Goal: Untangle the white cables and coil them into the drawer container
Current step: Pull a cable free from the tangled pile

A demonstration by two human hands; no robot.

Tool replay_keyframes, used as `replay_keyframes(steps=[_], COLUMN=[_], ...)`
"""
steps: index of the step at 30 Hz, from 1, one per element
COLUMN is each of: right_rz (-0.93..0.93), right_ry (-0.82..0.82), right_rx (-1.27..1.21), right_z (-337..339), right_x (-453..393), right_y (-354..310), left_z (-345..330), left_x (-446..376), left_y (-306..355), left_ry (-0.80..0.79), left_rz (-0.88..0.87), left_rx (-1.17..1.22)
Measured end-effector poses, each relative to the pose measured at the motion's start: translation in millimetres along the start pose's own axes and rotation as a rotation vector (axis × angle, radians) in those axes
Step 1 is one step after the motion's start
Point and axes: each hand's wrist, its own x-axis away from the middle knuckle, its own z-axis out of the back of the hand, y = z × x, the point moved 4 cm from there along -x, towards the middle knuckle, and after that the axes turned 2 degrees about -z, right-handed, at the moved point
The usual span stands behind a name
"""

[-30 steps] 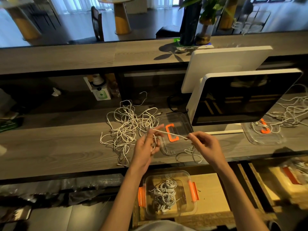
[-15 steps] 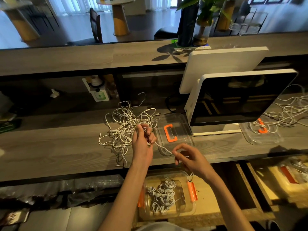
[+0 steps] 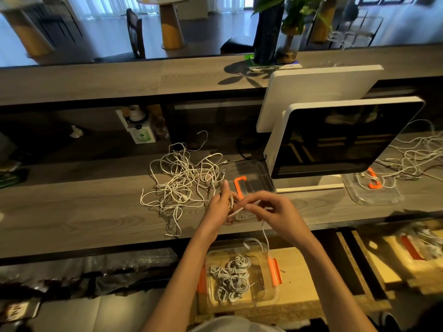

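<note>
— Head view: what at the hands?

— Left hand and right hand close together above the front edge of the wooden counter, fingers almost touching. Both closed on one white cable: loops of it around the left fingers, a short straight piece pinched between right thumb and forefinger. From the right hand hanging down, over the counter edge, toward the clear container in the open drawer.

— And inside this container?

— Several coiled white cables, lying together on the bottom. Orange clips on both short sides.

— The rest of the cables?

— A tangled pile on the counter, just left of the hands, one loose end near the front edge. Beside it, to the right, a clear lid with an orange handle, flat on the counter and partly behind the hands. Farther right, past the white-framed screen, a second clear lid with orange handle and another bundle of white cables partly on it.

— Any writing or brand readable?

— None readable. Only a small white box with a green round mark on the lower shelf at the back; letters on it too small to tell. Screen dark, only reflections. Behind it a second white panel, and a plant in a glass vase on the upper ledge.
</note>
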Motion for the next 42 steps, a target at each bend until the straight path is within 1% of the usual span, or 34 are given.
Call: replay_keyframes(steps=[4, 6, 7, 9, 11, 13, 14, 17, 19, 21, 23, 27, 31, 36, 37, 39, 42], right_rz=[0.048, 0.067, 0.076, 0.101, 0.115, 0.101, 0.085, 0.013, -0.026, -0.048, -0.069, -0.138, -0.224, -0.249, -0.243, -0.206, -0.163], right_ry=[0.145, 0.187, 0.193, 0.164, 0.105, 0.089, 0.109, 0.203, 0.221, 0.208, 0.195, 0.17, 0.055, 0.054, 0.034, -0.064, -0.22], right_rx=[0.051, 0.097, 0.12, 0.163, 0.198, 0.248, 0.26, 0.194, 0.152, 0.139, 0.131, -0.026, -0.106, -0.202, -0.197, -0.186, -0.153], right_z=[3.9, 6.8, 9.0, 12.2, 13.8, 17.9, 22.2, 36.7, 40.2, 37.5, 33.4, 21.7, -1.2, -21.2, -23.9, -28.5, -32.1], right_x=[-5.8, -8.2, -9.0, -10.5, -12.3, -14.8, -15.9, -16.9, -15.5, -13.5, -10.9, -1.3, 12.9, 30.2, 31.8, 33.7, 32.9], right_y=[-5.0, -5.8, -6.1, -6.4, -5.5, -2.9, -0.7, 9.1, 17.1, 24.7, 33.3, 52.0, 65.1, 70.1, 68.4, 61.4, 45.2], left_z=[-12.0, -16.8, -17.8, -17.0, -15.7, -10.8, -5.9, 11.6, 21.8, 30.5, 35.3, 41.5, 38.9, 39.6, 40.4, 42.4, 43.4], left_x=[10.8, 17.8, 20.7, 23.5, 24.9, 23.3, 21.0, 14.5, 11.0, 8.6, 7.7, 6.3, 6.1, 3.9, 2.9, 1.0, -0.8], left_y=[-0.8, 1.1, 2.2, 4.0, 6.1, 6.0, 5.4, 4.4, 0.9, -3.2, -5.8, -6.3, -7.4, -12.3, -13.3, -15.4, -17.2], left_ry=[-0.327, -0.501, -0.564, -0.627, -0.648, -0.604, -0.544, -0.26, -0.061, 0.067, 0.115, 0.167, 0.245, 0.29, 0.291, 0.296, 0.322], left_rz=[0.111, 0.104, 0.087, 0.042, -0.003, -0.031, -0.05, -0.122, -0.152, -0.185, -0.22, -0.254, -0.173, -0.137, -0.13, -0.133, -0.151], left_rx=[0.131, 0.176, 0.188, 0.167, 0.12, 0.113, 0.107, 0.08, 0.123, 0.21, 0.344, 0.602, 0.751, 0.982, 0.989, 0.936, 0.69])
